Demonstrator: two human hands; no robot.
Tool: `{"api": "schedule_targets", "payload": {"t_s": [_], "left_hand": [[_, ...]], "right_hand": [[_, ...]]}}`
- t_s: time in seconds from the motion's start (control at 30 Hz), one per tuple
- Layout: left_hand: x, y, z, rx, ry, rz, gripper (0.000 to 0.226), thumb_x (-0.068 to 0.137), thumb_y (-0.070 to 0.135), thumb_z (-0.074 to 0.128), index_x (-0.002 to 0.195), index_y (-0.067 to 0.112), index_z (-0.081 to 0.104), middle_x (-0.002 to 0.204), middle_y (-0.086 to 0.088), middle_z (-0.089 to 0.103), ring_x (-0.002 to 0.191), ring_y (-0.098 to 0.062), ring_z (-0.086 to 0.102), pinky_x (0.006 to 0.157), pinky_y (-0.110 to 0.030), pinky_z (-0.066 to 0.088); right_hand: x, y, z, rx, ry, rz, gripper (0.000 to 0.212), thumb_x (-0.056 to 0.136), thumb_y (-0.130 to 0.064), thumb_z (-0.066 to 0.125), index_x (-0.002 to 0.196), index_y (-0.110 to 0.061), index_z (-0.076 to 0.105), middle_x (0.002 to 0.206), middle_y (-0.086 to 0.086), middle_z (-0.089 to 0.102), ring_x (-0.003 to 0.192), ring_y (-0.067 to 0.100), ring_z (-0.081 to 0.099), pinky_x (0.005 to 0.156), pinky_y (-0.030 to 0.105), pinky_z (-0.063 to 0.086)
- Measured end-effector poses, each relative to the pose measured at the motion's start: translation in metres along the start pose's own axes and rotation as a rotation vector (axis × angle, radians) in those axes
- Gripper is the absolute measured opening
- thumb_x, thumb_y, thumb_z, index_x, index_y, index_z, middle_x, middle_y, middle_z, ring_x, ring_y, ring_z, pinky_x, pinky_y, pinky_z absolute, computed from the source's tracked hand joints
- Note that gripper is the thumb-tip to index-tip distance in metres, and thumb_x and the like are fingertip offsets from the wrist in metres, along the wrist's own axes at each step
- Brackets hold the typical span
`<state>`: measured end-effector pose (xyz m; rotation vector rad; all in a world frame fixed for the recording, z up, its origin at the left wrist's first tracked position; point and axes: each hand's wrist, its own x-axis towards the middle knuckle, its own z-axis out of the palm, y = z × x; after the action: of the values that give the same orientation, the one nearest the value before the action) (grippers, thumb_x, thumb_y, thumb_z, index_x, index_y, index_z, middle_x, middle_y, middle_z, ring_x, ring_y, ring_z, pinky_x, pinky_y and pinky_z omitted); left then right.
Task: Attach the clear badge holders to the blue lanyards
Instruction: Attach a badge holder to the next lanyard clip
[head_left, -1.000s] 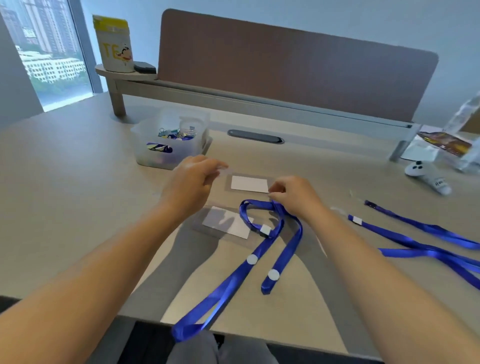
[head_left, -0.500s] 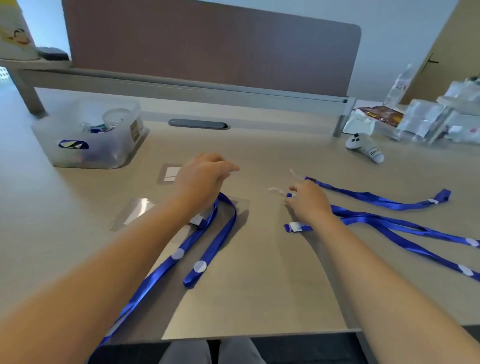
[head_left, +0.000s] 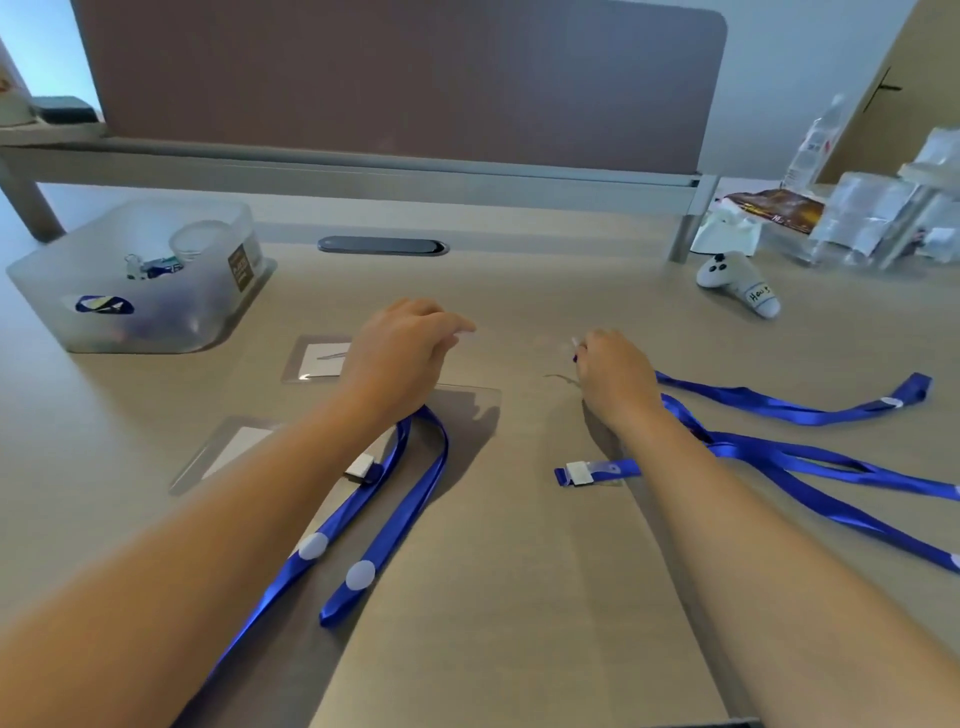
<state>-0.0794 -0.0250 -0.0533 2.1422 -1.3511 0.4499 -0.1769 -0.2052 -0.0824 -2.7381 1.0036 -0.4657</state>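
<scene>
**Both hands at mid-desk; lanyards and badge holders laid out, one lanyard end pinched**

The left hand (head_left: 400, 353) sits at centre frame with fingers loosely curled and pointing right. It appears to hold the top edge of a clear badge holder (head_left: 467, 410) lying flat beneath it, but the contact is too faint to confirm.

The right hand (head_left: 613, 374), just right of centre, has its fingers curled around the clear strap end of a blue lanyard (head_left: 779, 402), whose ribbon trails to the right edge of the frame.

A second lanyard (head_left: 810, 462) lies below it at right, its white clip end just left of the right forearm. A third lanyard (head_left: 415, 493) loops at lower centre, passing under the left wrist.

Two further badge holders with white inserts lie flat on the desk (head_left: 519, 571): one (head_left: 317, 358) left of the left hand, another (head_left: 228, 452) at lower left, partly covered by the left forearm.

A translucent bin (head_left: 145, 280) stands at upper left. A white controller (head_left: 737, 283) lies at upper right.
</scene>
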Motion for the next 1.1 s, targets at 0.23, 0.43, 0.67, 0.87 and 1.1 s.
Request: {"api": "schedule_targets", "payload": {"t_s": [0.23,0.43,0.67,0.87,1.1], "left_hand": [[0.037,0.01,-0.007,-0.195,0.043,-0.16,0.028,0.092,0.005,0.041,0.114,0.006,0.058,0.112,-0.018,0.062,0.101,-0.03,0.055,0.079,-0.019,0.033],[0.063,0.025,-0.013,-0.622,0.159,-0.424,0.024,0.088,0.007,0.05,0.109,0.008,0.062,0.11,-0.01,0.065,0.098,-0.018,0.056,0.091,-0.03,0.044],[0.066,0.044,-0.011,-1.027,0.185,-0.706,0.009,0.085,0.003,0.056,0.09,0.007,0.062,0.084,-0.004,0.059,0.09,-0.024,0.057,0.079,-0.033,0.054],[0.062,0.046,-0.011,-1.079,0.17,-0.752,0.009,0.085,0.002,0.055,0.091,0.008,0.058,0.092,-0.006,0.058,0.091,-0.025,0.058,0.08,-0.032,0.052],[0.055,0.044,-0.01,-0.939,0.181,-0.619,0.024,0.086,0.004,0.054,0.109,0.004,0.06,0.103,-0.008,0.061,0.097,-0.021,0.056,0.087,-0.033,0.05]], "right_hand": [[0.031,-0.016,-0.057,0.599,0.239,0.049,0.029,0.096,-0.008,0.029,0.109,0.0,0.053,0.097,0.006,0.053,0.091,0.022,0.05,0.068,0.026,0.037],[0.037,-0.026,-0.081,0.694,0.269,-0.05,0.021,0.092,-0.018,0.049,0.096,-0.002,0.061,0.078,0.0,0.056,0.085,0.021,0.056,0.068,0.024,0.04],[0.023,-0.034,-0.084,0.699,0.157,-0.079,0.025,0.088,-0.02,0.058,0.09,0.003,0.066,0.056,-0.003,0.05,0.055,0.007,0.045,0.058,0.02,0.038],[0.012,-0.049,-0.083,0.666,0.098,-0.132,0.023,0.086,-0.019,0.06,0.089,0.001,0.071,0.06,-0.007,0.053,0.055,0.005,0.044,0.06,0.02,0.04],[0.007,-0.057,-0.084,0.633,0.053,-0.13,0.026,0.085,-0.018,0.06,0.079,0.005,0.07,0.048,-0.005,0.045,0.047,0.009,0.037,0.054,0.024,0.033]]}}
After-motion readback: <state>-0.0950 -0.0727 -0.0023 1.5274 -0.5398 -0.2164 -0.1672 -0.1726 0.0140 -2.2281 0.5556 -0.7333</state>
